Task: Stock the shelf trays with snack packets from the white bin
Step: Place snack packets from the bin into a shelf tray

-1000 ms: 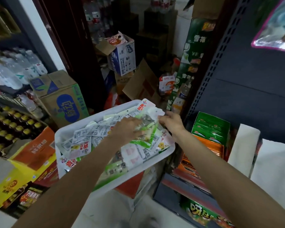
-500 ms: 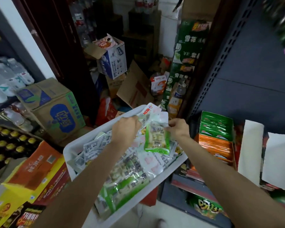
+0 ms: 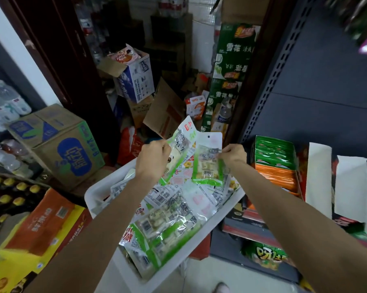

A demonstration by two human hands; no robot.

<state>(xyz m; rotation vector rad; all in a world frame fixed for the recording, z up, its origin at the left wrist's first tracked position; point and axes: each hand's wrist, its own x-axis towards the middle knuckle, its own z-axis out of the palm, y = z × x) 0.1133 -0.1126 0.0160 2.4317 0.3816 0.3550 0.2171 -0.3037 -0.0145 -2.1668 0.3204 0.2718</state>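
While both hands hover above the white bin [image 3: 98,194], each grips one packet. Left hand [image 3: 152,160] curled round the lower half of a green-and-clear snack packet [image 3: 181,144], long axis tilted up and away over the bin's far rim. Right hand [image 3: 233,154] pinching the right edge of a second green packet [image 3: 208,162], hang-hole end up, long axis near vertical, bottom edge just clear of the pile. Many more packets [image 3: 167,227] heaped loose in the bin below, overlapping, mostly face down with barcodes up.

Key relation: shelf trays lie to the right of the bin. Green tray [image 3: 273,151] nearest, just beside the right hand; orange tray [image 3: 277,178] directly in front of it, toward the camera, both already part filled with packets standing on edge. Right hand clearly the nearer one, so probably first to place. Left hand on the far side of the bin from the trays, so would need to cross over or pass its packet across.

Judged step: packets picked, not yet placed; stocking barely dented given the bin's load. Next move likely calls for turning the packet to match the upright rows in the trays. Cannot tell which tray takes this packet type; prints too small.

Left of the bin: blue-and-green carton [image 3: 57,144], orange cartons [image 3: 40,223] nearer.
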